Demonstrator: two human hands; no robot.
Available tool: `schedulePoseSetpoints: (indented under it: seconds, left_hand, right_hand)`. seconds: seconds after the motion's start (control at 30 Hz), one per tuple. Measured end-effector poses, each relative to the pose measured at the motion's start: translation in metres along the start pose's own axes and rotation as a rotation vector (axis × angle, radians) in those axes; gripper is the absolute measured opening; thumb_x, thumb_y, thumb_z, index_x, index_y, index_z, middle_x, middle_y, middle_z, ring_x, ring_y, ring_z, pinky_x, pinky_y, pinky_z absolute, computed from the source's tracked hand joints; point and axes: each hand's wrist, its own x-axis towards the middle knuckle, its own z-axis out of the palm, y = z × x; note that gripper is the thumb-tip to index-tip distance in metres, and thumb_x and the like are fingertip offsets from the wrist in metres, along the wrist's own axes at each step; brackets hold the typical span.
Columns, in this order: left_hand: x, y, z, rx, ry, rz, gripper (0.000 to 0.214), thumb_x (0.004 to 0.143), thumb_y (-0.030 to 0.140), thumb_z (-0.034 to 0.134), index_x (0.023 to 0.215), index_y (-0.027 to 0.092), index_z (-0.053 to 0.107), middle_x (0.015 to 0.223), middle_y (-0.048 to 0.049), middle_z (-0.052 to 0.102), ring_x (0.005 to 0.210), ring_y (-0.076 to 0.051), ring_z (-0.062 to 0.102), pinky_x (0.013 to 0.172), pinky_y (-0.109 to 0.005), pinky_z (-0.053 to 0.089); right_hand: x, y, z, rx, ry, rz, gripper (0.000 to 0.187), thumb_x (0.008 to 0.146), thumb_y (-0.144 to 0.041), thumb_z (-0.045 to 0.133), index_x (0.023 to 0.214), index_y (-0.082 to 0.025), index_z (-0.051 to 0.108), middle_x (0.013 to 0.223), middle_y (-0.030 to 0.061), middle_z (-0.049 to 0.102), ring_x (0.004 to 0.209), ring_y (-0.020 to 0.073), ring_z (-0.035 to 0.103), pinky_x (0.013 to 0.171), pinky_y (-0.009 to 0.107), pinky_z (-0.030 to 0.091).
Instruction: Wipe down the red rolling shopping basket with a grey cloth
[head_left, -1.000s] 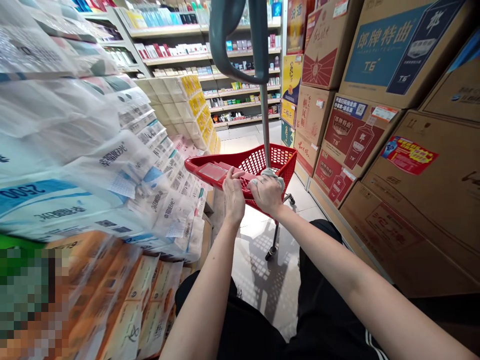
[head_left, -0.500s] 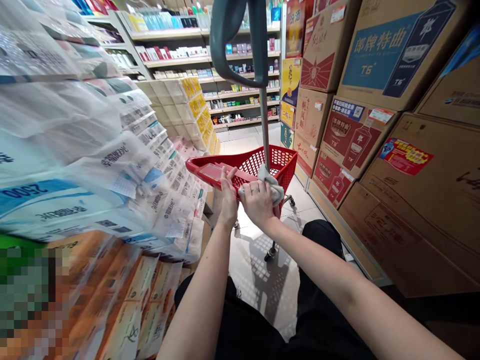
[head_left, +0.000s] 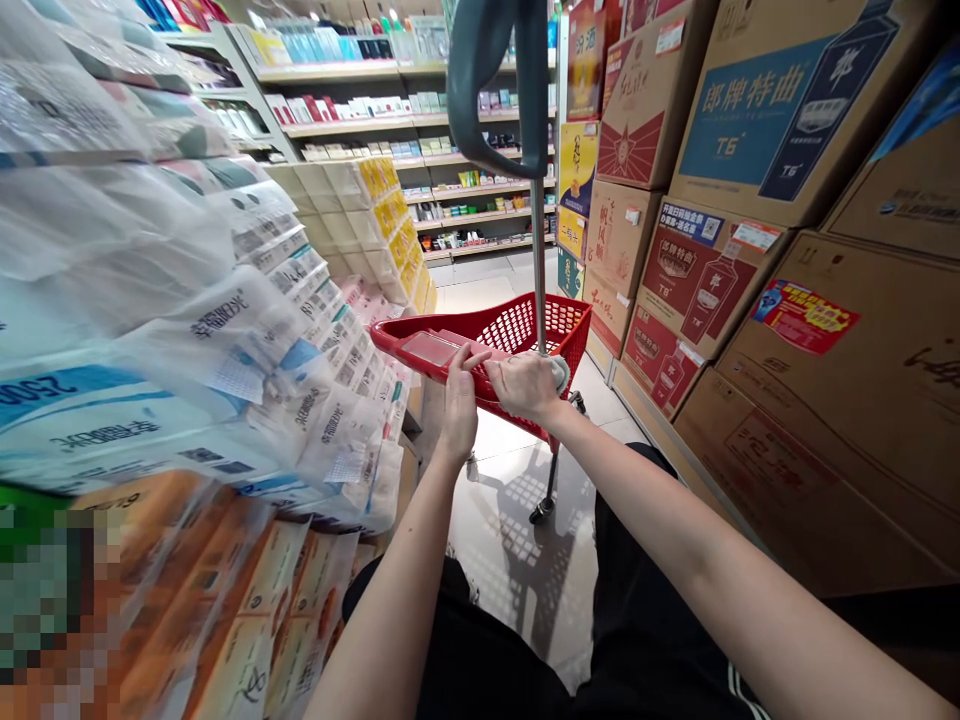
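Since the frame half a second earlier, the right hand [head_left: 527, 386] has shifted slightly on the near rim, and the pale grey-green fabric cloth [head_left: 559, 373], previously bunched in plain sight above the knuckles, now shows only as an edge at that hand's outer side. The red, perforated plastic shopping trolley [head_left: 574, 345] has stayed much as it was, directly ahead of the person, standing on black casters [head_left: 542, 511]. Right hand: closed over the cloth and pressed to the rim, beside the metal pole [head_left: 539, 260] topped by a dark grey plastic loop handle [head_left: 534, 100]. Left hand [head_left: 459, 405]: narrow, fingers part-extended over the rim beside the clear rectangular panel [head_left: 433, 348], in contact; whether it truly grips cannot be told. Assessment: wiping of the trolley's rim appears to be in hand, extent completed undetermined. The next move would call for steady cloth pressure along the rim toward the panel, the left hand giving way while bracing the trolley against rolling.
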Motion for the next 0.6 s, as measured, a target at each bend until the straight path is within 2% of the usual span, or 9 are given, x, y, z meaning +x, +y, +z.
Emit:
schedulePoseSetpoints:
  seconds: [0.1,0.23,0.4,0.6]
  left_hand:
    - [0.006,-0.01,-0.008,0.163,-0.071,0.108,0.043,0.094,0.037,0.026,0.129,0.022,0.045,0.129,-0.0083,0.053,0.126,-0.018,0.042,0.111,-0.043,0.022]
    - [0.021,-0.022,-0.017,0.407,-0.086,0.129,0.037,0.093,0.032,0.03,0.114,0.027,0.059,0.13,-0.0048,0.051,0.13,-0.021,0.036,0.112,-0.05,0.009]
    - [0.029,-0.019,-0.017,0.543,-0.181,0.185,0.035,0.091,0.034,0.034,0.118,0.033,0.058,0.132,-0.0038,0.049,0.129,-0.022,0.036,0.111,-0.055,0.003]
    - [0.042,-0.021,-0.018,0.598,-0.219,0.218,0.039,0.09,0.04,0.035,0.124,0.034,0.053,0.131,-0.003,0.05,0.129,-0.024,0.035,0.112,-0.052,0.007]
  right_hand:
    - [-0.002,0.014,-0.003,0.015,-0.008,-0.013,0.051,0.096,-0.041,0.029,0.076,-0.015,0.069,0.079,0.0088,0.07,0.075,0.0171,0.061,0.077,0.028,0.036]
    - [-0.004,0.036,-0.006,0.034,-0.021,-0.018,0.055,0.096,-0.039,0.025,0.073,-0.016,0.069,0.073,0.0069,0.069,0.07,0.0153,0.059,0.072,0.027,0.036]
    - [-0.004,0.06,-0.008,0.057,-0.044,0.017,0.058,0.096,-0.039,0.024,0.068,-0.014,0.067,0.066,0.006,0.065,0.064,0.013,0.056,0.064,0.025,0.034]
    - [-0.003,0.082,-0.013,0.145,-0.1,0.024,0.058,0.097,-0.039,0.022,0.066,-0.015,0.065,0.066,0.0031,0.064,0.062,0.0104,0.055,0.063,0.023,0.034]
